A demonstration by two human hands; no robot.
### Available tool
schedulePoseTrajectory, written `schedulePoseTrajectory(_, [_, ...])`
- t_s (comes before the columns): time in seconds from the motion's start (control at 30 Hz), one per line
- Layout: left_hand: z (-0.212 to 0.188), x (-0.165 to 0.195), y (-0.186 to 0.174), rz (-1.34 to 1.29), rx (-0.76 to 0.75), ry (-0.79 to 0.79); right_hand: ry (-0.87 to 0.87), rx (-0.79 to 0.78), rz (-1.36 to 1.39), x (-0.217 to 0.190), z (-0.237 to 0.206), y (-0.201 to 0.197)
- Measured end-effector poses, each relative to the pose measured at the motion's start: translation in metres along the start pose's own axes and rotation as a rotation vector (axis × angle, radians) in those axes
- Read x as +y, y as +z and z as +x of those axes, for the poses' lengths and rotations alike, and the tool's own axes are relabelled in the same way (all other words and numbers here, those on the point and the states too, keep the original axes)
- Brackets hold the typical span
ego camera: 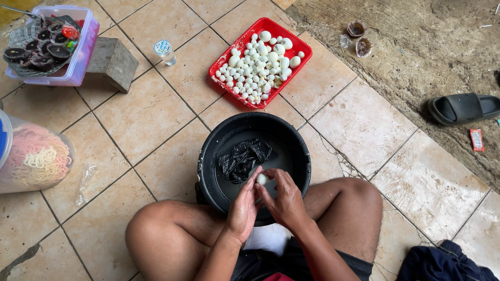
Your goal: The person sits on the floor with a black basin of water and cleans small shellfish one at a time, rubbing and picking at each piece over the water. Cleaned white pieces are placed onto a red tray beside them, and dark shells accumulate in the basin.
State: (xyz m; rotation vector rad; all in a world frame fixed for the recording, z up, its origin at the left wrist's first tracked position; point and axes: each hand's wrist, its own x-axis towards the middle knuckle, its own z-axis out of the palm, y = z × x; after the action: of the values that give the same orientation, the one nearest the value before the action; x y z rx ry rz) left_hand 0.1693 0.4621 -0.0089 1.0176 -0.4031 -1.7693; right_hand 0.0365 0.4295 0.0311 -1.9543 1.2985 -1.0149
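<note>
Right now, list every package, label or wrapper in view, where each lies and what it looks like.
Sealed water cup: upright on the tiles, top centre-left; clear, round, blue-and-white printed lid.
Small wrapper: flat on the dirt, far right, beside the black sandal; rectangular, red.
Clear plastic wrapper: crumpled on the tiles, left.

Glossy black plastic basin, smooth white egg
</note>
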Motion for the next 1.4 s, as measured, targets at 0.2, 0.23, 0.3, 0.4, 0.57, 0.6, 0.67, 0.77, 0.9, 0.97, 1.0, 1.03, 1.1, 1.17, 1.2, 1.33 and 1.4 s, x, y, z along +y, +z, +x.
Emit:
schedulePoseTrajectory(0.2, [0.032,0.001,-0.035,1.461,0.060,0.076,0.232,-0.439,-0.309,0.056,0.015,0.019])
schedulePoseTrajectory(0.23, [0.040,0.001,-0.039,1.706,0.034,0.022,0.246,-0.622,-0.439,0.071,0.017,0.026])
schedulePoseTrajectory(0.3, [0.048,-0.002,-0.044,1.921,-0.107,-0.109,0.215,-0.892,-0.599,0.100,0.022,0.045])
schedulePoseTrajectory(0.4, [0.055,-0.003,-0.046,2.070,-0.283,-0.339,0.094,-1.126,-0.647,0.132,0.029,0.066])
schedulePoseTrajectory(0.57, [0.052,-0.001,-0.048,1.906,-0.234,-0.436,0.298,-0.988,-0.669,0.138,0.025,0.076])
schedulePoseTrajectory(0.6, [0.051,0.001,-0.049,1.864,-0.222,-0.385,0.157,-0.954,-0.670,0.135,0.022,0.073])
schedulePoseTrajectory(0.67, [0.050,0.008,-0.048,1.738,-0.176,-0.244,-0.132,-0.868,-0.671,0.128,0.026,0.066])
schedulePoseTrajectory(0.77, [0.044,0.017,-0.039,1.446,-0.087,-0.053,0.419,-0.486,-0.101,0.110,0.027,0.061])
schedulePoseTrajectory(0.9, [0.023,0.018,-0.019,1.144,-0.033,0.460,0.712,-0.208,0.934,0.082,0.027,0.052])
schedulePoseTrajectory(0.97, [0.014,0.014,-0.010,1.179,-0.084,0.601,0.827,-0.169,1.165,0.067,0.023,0.042])
schedulePoseTrajectory(1.0, [0.011,0.012,-0.007,1.196,-0.111,0.675,0.861,-0.154,1.220,0.058,0.021,0.037])
schedulePoseTrajectory(1.03, [0.008,0.011,-0.006,1.263,-0.093,0.683,0.897,-0.140,1.273,0.050,0.020,0.032])
schedulePoseTrajectory(1.1, [0.007,0.010,-0.005,1.398,-0.059,0.696,0.958,-0.166,1.305,0.035,0.020,0.024])
schedulePoseTrajectory(1.17, [0.004,0.013,-0.008,1.327,0.001,0.593,1.014,-0.244,1.263,0.022,0.016,0.017])
schedulePoseTrajectory(1.2, [0.004,0.017,-0.010,1.290,0.031,0.545,0.979,-0.331,1.199,0.018,0.015,0.013])
schedulePoseTrajectory(1.33, [-0.006,0.036,-0.027,1.449,0.098,0.568,0.492,-0.600,0.764,0.030,0.028,-0.015])
schedulePoseTrajectory(1.4, [-0.006,0.046,-0.037,1.510,0.163,0.619,0.289,-0.534,0.710,0.060,0.059,-0.039])
